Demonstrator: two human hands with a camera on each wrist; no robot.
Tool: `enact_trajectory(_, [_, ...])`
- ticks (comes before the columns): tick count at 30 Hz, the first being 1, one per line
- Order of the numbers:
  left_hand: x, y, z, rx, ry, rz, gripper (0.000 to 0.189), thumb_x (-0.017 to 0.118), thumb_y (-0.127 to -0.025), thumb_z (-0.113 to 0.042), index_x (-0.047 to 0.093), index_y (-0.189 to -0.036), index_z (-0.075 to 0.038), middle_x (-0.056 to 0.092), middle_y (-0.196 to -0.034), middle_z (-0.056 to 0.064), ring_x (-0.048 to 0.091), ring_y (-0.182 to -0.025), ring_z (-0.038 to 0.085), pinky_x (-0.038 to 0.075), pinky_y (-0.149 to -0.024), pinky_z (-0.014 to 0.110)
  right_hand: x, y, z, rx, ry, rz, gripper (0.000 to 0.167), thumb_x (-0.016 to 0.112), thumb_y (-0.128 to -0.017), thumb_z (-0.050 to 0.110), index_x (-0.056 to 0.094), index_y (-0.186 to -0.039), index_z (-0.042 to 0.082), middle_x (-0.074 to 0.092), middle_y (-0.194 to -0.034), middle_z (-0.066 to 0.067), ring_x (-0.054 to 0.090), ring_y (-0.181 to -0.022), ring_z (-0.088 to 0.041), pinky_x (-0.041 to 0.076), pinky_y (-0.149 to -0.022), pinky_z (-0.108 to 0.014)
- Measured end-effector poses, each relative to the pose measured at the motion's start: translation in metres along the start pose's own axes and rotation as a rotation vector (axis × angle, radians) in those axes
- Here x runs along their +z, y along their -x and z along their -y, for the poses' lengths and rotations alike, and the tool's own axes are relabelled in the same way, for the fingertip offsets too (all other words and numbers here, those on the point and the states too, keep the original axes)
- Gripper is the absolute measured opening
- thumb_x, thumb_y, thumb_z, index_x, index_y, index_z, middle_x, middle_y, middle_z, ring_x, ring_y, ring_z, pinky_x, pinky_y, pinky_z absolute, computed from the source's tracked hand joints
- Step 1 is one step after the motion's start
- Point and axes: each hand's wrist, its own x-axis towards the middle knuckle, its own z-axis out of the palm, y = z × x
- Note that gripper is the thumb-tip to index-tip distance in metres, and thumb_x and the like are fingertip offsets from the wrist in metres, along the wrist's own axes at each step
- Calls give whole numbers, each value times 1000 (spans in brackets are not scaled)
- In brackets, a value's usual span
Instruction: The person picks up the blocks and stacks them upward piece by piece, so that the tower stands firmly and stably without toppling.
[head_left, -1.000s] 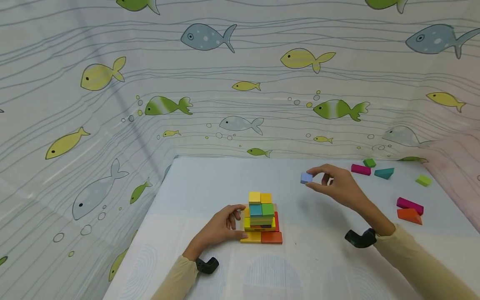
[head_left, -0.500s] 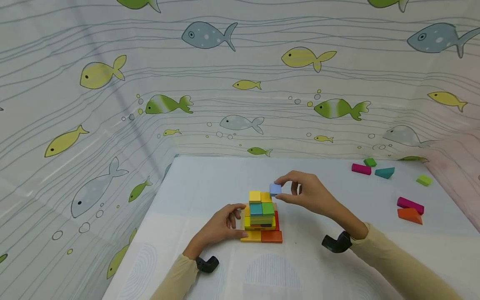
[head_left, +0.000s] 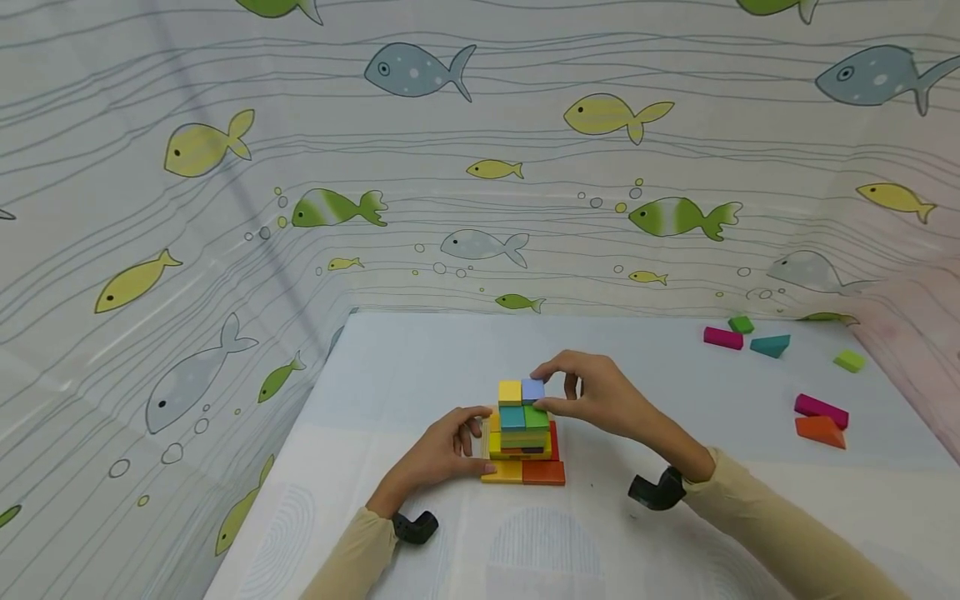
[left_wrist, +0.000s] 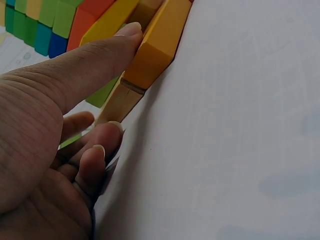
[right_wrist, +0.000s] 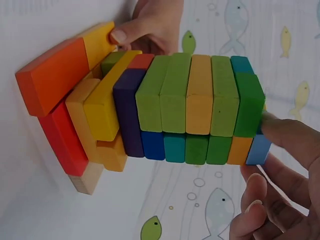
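A tower of coloured wooden blocks (head_left: pixel 524 440) stands on the table. On its top level, beside a yellow block (head_left: pixel 509 392), lies a light blue block (right_wrist: pixel 258 150). My right hand (head_left: pixel 600 396) pinches this light blue block between thumb and fingers. My left hand (head_left: pixel 437 454) holds the left side of the tower's base. Its thumb presses the yellow-orange base block (left_wrist: pixel 156 59), while its fingertips are at the pale wood block (left_wrist: pixel 121 102) farther back. From the right side, the stack shows green, orange, teal and blue blocks in layers above a dark purple block (right_wrist: pixel 129 112).
Loose blocks lie on the right of the table: a magenta block (head_left: pixel 723 337), a teal wedge (head_left: pixel 770 346), a green block (head_left: pixel 741 324), a lime block (head_left: pixel 849 361), and another magenta block (head_left: pixel 821 411) beside an orange wedge (head_left: pixel 821 432). A fish-patterned sheet (head_left: pixel 480 200) surrounds the table.
My right hand has carried the light blue block leftward from over the table and down onto the tower's top, beside the yellow block. The left hand has stayed at the base.
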Motion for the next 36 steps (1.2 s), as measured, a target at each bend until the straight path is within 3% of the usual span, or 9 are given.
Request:
enact_trajectory(4, [-1, 0, 1, 2, -1, -3, 79, 91, -79, -40, 53, -146, -24, 57, -111, -1, 57, -82, 17, 48, -70, 27, -5, 2, -6, 9, 13, -38, 41, 86, -86, 32, 73, -123, 20, 70, -114, 6, 57, -78, -12, 51, -62, -26])
enact_trajectory(8, [-1, 1, 3, 3, -6, 2, 80, 90, -79, -41, 52, -147, -24, 57, -111, -1, 57, -81, 16, 49, -71, 27, -23, 7, -31, 63, 53, -128, 32, 81, -92, 30, 74, -121, 20, 70, -116, 3, 59, -79, -15, 50, -63, -29])
enact_trajectory(15, [-4, 3, 6, -13, -3, -6, 80, 91, -79, -40, 52, -147, -23, 56, -110, -2, 56, -81, 17, 48, -71, 28, -76, 19, -130, 332, 158, -265, 36, 71, -99, 33, 71, -125, 8, 70, -115, -12, 58, -86, -26, 48, -61, -31])
enact_trajectory(19, [-4, 4, 6, -23, -1, 0, 80, 91, -79, -40, 52, -147, -24, 56, -110, -2, 56, -81, 16, 48, -71, 28, -105, 31, -183, 457, 244, -321, 38, 64, -103, 30, 68, -127, -1, 68, -118, -23, 61, -98, -39, 49, -72, -45])
enact_trajectory(23, [-3, 5, 8, -6, -7, 1, 80, 90, -80, -41, 52, -147, -23, 56, -110, -2, 56, -80, 15, 48, -70, 27, -126, 40, -218, 626, 227, -328, 47, 54, -106, 31, 59, -137, -5, 57, -134, -33, 56, -108, -46, 47, -85, -58])
enact_trajectory(27, [-1, 4, 10, 37, -8, 7, 80, 90, -81, -40, 51, -148, -23, 56, -111, -2, 57, -80, 15, 48, -71, 27, -139, 47, -238, 763, 185, -326, 54, 49, -107, 29, 47, -146, -9, 59, -125, -35, 63, -90, -41, 52, -76, -50])
enact_trajectory(30, [1, 3, 11, 48, -6, 6, 80, 89, -81, -41, 49, -149, -26, 56, -112, -2, 57, -80, 15, 48, -71, 27, -143, 52, -250, 820, 201, -301, 56, 45, -108, 25, 41, -149, -11, 58, -121, -37, 60, -98, -46, 49, -83, -54])
enact_trajectory(32, [1, 3, 10, 42, -4, 3, 79, 89, -81, -42, 49, -148, -28, 56, -112, -3, 57, -81, 16, 48, -72, 28, -145, 55, -256, 841, 224, -266, 55, 41, -107, 23, 38, -150, -12, 52, -133, -40, 50, -112, -53, 41, -95, -62])
enact_trajectory(36, [2, 1, 2, 32, 5, -8, 79, 91, -80, -37, 51, -147, -27, 57, -111, 0, 58, -81, 20, 47, -70, 27, -144, 61, -265, 837, 268, -221, 52, 35, -106, 18, 40, -149, -11, 37, -146, -43, 36, -121, -58, 26, -104, -70])
